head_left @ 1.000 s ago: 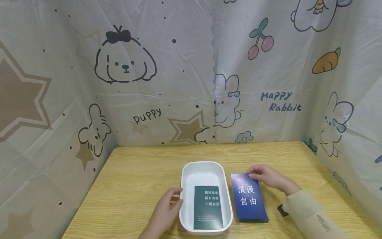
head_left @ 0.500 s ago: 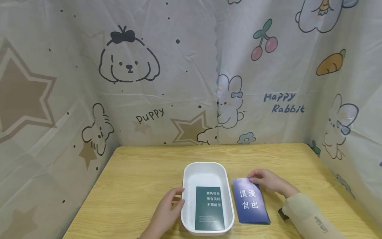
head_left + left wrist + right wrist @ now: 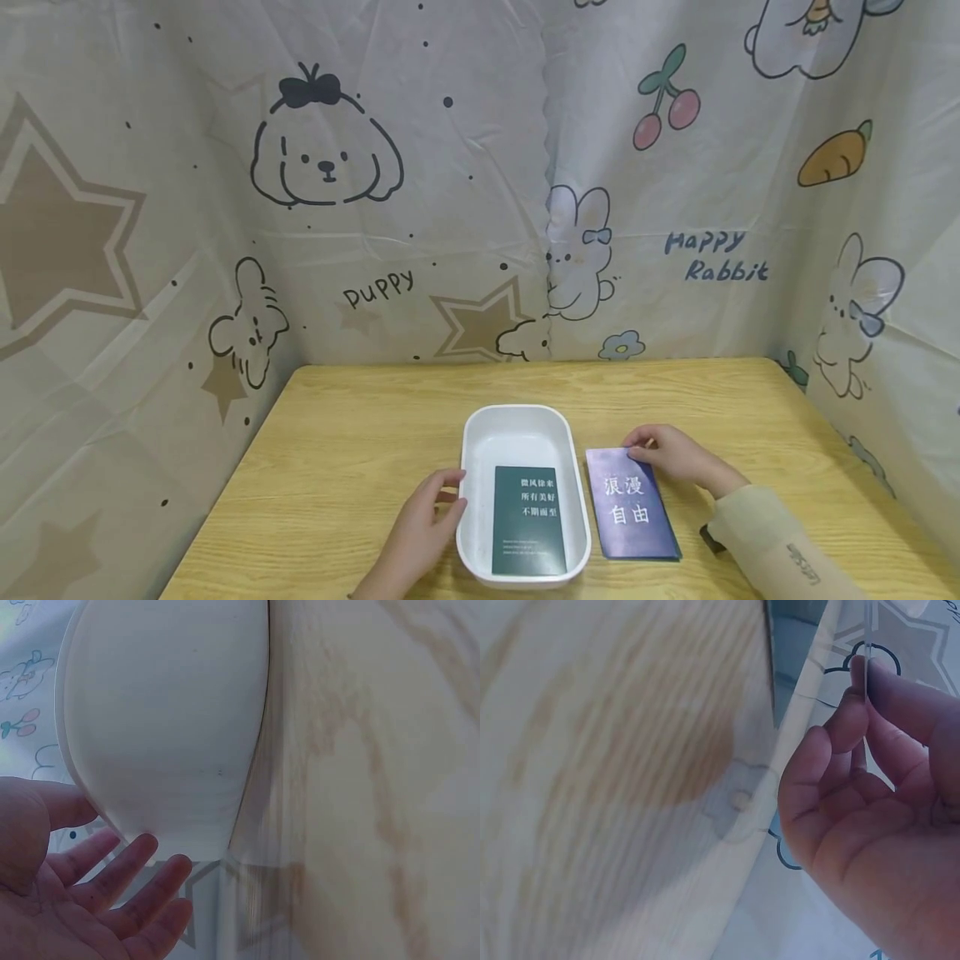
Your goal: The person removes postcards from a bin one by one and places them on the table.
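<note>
My right hand (image 3: 678,458) pinches the top right corner of a blue-purple card (image 3: 633,533) with white Chinese characters. In the right wrist view that hand (image 3: 870,780) has thumb and forefinger on a thin edge of the card (image 3: 867,634). A thin dark green edge shows below the card's bottom. A white tray (image 3: 517,446) stands left of it. Inside the tray lies a dark green card (image 3: 525,529) with white text. My left hand (image 3: 420,529) rests its loose fingers against the tray's left side. In the left wrist view, its fingers (image 3: 135,855) are spread beside the tray's outer wall (image 3: 165,712).
All of this is on a yellow wood-grain table (image 3: 360,433). A pale curtain (image 3: 465,167) printed with cartoon animals hangs behind the table and along both sides. A dark strap (image 3: 712,537) shows near the right sleeve (image 3: 780,542).
The right hand has brought the blue-purple card slightly nearer, and the card looks paler. Less green shows beneath its lower edge. The left hand stays at the tray; the head view has shifted slightly.
</note>
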Motion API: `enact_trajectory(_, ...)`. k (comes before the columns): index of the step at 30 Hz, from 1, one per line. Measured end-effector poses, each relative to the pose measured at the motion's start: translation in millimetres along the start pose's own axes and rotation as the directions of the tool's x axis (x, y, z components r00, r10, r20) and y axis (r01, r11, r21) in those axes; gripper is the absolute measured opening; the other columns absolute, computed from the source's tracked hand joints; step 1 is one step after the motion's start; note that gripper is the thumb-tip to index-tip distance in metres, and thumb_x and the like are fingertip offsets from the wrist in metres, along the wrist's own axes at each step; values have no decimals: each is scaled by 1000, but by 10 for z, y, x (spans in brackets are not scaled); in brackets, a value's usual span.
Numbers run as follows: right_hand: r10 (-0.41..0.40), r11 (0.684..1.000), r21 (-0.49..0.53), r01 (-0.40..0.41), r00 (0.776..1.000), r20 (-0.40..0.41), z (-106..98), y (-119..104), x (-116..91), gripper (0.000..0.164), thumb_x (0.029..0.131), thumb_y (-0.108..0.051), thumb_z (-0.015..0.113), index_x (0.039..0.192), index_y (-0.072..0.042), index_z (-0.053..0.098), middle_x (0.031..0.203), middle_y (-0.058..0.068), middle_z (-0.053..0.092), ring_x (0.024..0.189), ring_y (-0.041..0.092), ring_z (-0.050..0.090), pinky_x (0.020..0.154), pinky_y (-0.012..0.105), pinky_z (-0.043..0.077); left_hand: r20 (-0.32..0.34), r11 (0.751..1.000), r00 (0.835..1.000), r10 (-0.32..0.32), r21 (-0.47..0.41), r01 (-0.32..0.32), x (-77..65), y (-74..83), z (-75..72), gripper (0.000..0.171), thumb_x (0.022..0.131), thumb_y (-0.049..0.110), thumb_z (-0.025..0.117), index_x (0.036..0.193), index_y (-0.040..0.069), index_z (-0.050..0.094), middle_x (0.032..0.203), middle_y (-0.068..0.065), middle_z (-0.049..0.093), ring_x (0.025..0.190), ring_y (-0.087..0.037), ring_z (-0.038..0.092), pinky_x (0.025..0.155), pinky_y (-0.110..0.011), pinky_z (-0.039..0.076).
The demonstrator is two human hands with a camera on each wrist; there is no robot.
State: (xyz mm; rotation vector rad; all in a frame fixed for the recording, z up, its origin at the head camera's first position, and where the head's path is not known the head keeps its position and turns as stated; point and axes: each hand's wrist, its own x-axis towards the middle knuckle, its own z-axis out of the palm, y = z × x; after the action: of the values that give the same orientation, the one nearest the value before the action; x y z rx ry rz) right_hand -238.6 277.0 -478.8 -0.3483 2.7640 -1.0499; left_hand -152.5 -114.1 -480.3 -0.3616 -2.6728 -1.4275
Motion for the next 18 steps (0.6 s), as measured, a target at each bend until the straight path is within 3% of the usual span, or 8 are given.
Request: enact_trajectory(18, 7, 995, -103, -14, 998, -63, 72, -42, 7, 5, 87, -10, 65, 91, -11, 69, 84, 2, 61, 76, 16, 51, 70, 38, 49, 23, 999, 999, -34, 3, 34, 15, -18, -3, 32, 92, 15, 59, 124, 11, 56, 119, -11, 62, 97, -22, 58, 84, -49, 50)
